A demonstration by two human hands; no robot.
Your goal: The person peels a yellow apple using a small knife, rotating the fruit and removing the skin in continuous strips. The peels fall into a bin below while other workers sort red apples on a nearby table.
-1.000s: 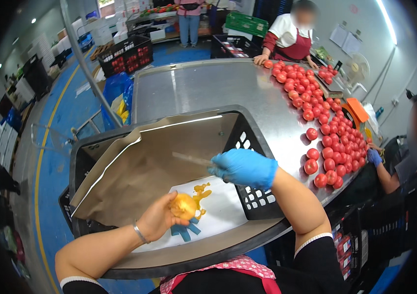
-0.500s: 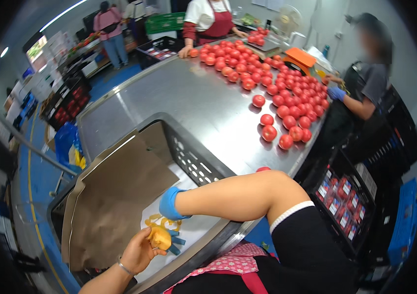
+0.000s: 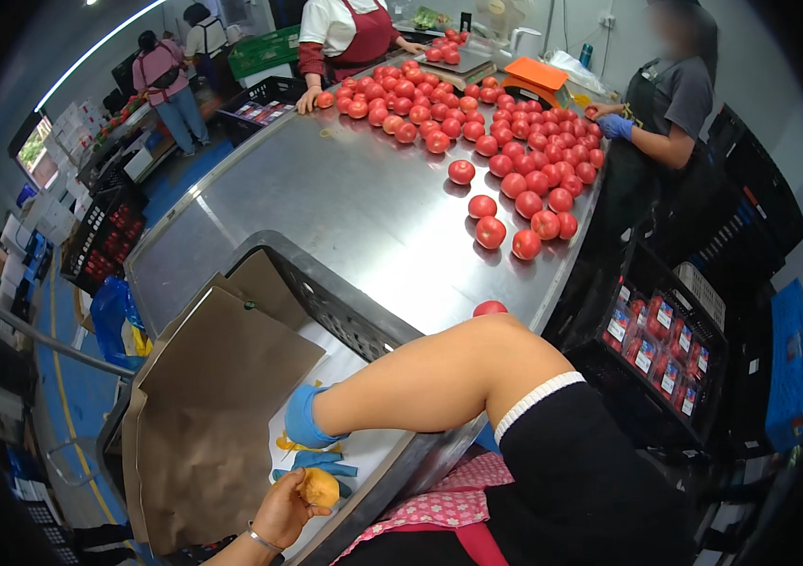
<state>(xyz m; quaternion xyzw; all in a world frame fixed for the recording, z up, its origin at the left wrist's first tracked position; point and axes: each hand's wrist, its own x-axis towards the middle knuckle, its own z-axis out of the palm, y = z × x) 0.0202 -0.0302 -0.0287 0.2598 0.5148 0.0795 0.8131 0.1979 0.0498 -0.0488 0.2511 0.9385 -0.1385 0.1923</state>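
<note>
A rounded yellow-orange lump [image 3: 319, 488] is pinched in my bare left hand [image 3: 286, 509], low over the crate; its kind does not show clearly. My right forearm crosses from the right, bent at the elbow. Its end wears a blue glove [image 3: 315, 415], and the cuff and forearm hide most of that hand. Blue finger-like pieces [image 3: 326, 462] show just past the lump; whether they are my right fingers or a loose glove is unclear. Thin yellow strips [image 3: 290, 441] lie beside the glove. The black crate [image 3: 350, 302] holds brown paper [image 3: 213, 424] and a white sheet [image 3: 384, 453].
Many tomatoes [image 3: 524, 184] cover the far right of the metal table [image 3: 260, 189], near an orange scale [image 3: 535, 75]. Two people stand at its far side and right. A black crate of packed tomatoes [image 3: 661, 354] stands at right. Blue plastic bags [image 3: 117, 321] are at left.
The view has shifted, so the table and tomatoes appear further left. My left hand still grips the yellow-orange lump, turned a little, and sits slightly lower. The blue glove stays over the crate.
</note>
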